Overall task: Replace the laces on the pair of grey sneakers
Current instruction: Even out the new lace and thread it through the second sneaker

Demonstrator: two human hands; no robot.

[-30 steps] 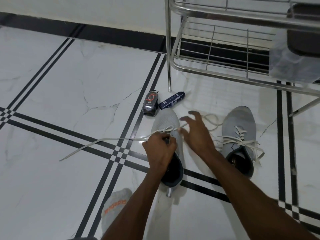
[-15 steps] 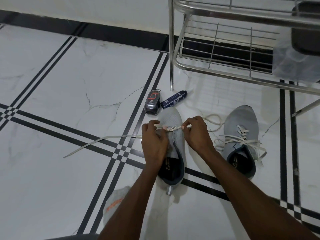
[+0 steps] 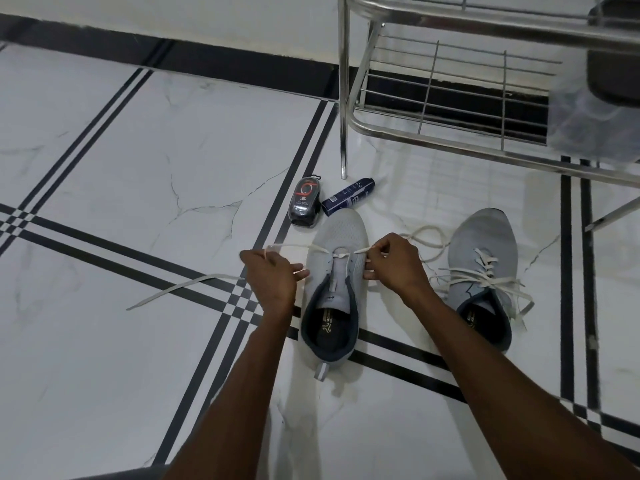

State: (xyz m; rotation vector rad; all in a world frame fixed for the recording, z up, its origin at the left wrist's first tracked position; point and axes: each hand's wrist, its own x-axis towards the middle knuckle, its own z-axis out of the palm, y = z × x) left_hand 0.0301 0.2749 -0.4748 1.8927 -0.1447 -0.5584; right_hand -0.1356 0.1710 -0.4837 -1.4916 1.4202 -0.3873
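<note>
hands [image 3: 273,277] spread apart; marble floor [image 3: 138,161] (black-striped), steel rack [image 3: 450,140].

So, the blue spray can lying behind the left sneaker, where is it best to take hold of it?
Grip the blue spray can across the middle of its round body, coming down from above. It lies flat on the floor, so its ends are awkward; the shoe polish beside it and the sneaker toe crowd its lower end.

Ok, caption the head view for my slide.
Both hands, left and right, pull a white lace through the left grey sneaker.
</note>
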